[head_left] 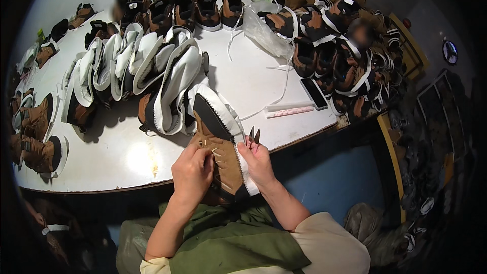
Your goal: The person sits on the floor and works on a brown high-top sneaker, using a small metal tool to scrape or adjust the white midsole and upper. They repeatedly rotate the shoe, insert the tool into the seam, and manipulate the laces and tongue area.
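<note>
A brown and black shoe upper with a white lining along its stitched edge is held up over the table's front edge. My left hand is closed, its fingers pinched against the upper's brown side, near the lace area. On the other side, my right hand grips the white-lined edge with the thumb on top. Small pointed thread snips stick out of that same hand, blades up. What the left fingertips pinch exactly is hidden.
A row of lined uppers lies just beyond on the white table. Finished-looking shoes stand behind, with more piled at right. A phone, a pink-and-white strip and a plastic bag lie nearby.
</note>
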The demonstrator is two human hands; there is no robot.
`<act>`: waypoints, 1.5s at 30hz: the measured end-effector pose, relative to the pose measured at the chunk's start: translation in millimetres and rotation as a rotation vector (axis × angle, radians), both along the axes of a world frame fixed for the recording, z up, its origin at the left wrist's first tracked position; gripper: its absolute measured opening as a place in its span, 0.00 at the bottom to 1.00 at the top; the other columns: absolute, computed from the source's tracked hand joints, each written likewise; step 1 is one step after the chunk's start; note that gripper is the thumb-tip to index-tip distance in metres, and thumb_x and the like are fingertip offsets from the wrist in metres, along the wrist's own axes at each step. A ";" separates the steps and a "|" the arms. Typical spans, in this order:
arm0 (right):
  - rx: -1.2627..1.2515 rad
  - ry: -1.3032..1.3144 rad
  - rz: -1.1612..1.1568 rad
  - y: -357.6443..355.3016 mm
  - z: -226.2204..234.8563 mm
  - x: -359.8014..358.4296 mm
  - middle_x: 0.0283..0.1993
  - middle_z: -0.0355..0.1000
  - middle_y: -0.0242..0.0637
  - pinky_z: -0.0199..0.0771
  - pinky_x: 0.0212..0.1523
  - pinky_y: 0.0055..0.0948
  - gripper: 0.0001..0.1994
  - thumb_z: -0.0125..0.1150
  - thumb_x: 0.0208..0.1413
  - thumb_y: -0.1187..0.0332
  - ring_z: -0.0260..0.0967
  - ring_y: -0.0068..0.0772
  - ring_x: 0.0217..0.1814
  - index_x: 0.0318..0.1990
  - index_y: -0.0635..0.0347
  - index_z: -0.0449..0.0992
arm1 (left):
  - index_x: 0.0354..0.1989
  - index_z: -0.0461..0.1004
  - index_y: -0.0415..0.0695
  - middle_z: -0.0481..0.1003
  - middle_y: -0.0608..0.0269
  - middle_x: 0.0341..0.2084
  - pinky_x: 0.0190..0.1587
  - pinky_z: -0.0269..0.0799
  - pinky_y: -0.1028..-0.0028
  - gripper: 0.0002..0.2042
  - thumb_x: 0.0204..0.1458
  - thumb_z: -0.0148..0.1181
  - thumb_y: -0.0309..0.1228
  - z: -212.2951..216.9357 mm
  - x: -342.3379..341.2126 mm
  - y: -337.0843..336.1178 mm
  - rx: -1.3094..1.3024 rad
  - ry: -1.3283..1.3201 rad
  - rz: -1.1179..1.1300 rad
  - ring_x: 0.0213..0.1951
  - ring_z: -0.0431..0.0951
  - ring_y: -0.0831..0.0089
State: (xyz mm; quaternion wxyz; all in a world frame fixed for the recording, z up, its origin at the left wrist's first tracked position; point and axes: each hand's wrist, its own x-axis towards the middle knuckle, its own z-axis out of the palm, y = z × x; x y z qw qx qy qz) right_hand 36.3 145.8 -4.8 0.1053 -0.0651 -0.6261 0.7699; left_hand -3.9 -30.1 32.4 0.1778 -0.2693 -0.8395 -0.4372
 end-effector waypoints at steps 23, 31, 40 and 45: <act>-0.297 -0.117 -0.032 19.8 -3.7 -11.2 0.35 0.65 0.22 0.60 0.42 0.18 0.07 0.55 0.62 0.66 0.58 0.13 0.38 0.38 0.60 0.72 | 0.16 0.66 0.34 0.71 0.58 0.20 0.26 0.65 0.74 0.09 0.37 0.62 0.19 -95.9 85.6 -180.2 -0.011 -0.650 -0.003 0.22 0.70 0.69; -0.300 -0.113 -0.029 22.4 -5.0 -10.9 0.36 0.64 0.22 0.59 0.42 0.18 0.07 0.55 0.62 0.66 0.57 0.12 0.38 0.37 0.60 0.72 | 0.23 0.70 0.35 0.71 0.60 0.23 0.28 0.65 0.77 0.06 0.36 0.50 0.14 -69.4 75.7 -124.3 0.167 -0.502 -0.118 0.25 0.70 0.69; -0.255 -0.074 -0.065 18.9 -2.5 -10.5 0.36 0.64 0.21 0.59 0.41 0.17 0.07 0.53 0.63 0.66 0.57 0.11 0.38 0.37 0.59 0.72 | 0.49 0.72 0.35 0.75 0.63 0.35 0.45 0.68 0.79 0.16 0.52 0.60 0.27 -50.6 61.9 -58.2 0.357 -0.760 -0.220 0.38 0.73 0.79; -0.048 -0.041 -0.076 25.6 2.0 0.6 0.32 0.63 0.17 0.56 0.34 0.15 0.11 0.51 0.65 0.62 0.55 0.10 0.33 0.38 0.60 0.73 | 0.54 0.64 0.29 0.74 0.59 0.43 0.49 0.68 0.78 0.21 0.57 0.58 0.30 -39.3 54.8 -27.2 0.753 -1.089 -0.313 0.44 0.73 0.78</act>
